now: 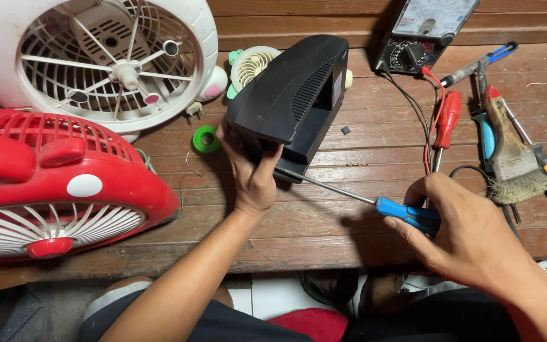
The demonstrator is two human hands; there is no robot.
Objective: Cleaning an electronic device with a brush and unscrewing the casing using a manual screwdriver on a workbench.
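Wooden bench (324,234) crowded | left hand (252,180) grip clasps black casing (289,88) | right hand (466,231) grip wraps screwdriver (375,204)

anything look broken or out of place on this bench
The white fan has no front grille, so its inner frame is bare. The black housing sits tilted up in the left hand rather than flat.

The tip of the screwdriver (362,199) is hidden where the shaft meets the underside of the black casing (292,88), and the fingers of the left hand (253,174) are concealed behind that casing. The white fan (96,57) and the red fan (52,183) are cut off by the left edge, the meter (425,31) by the top edge. The small fan (254,63) is partly covered by the casing.
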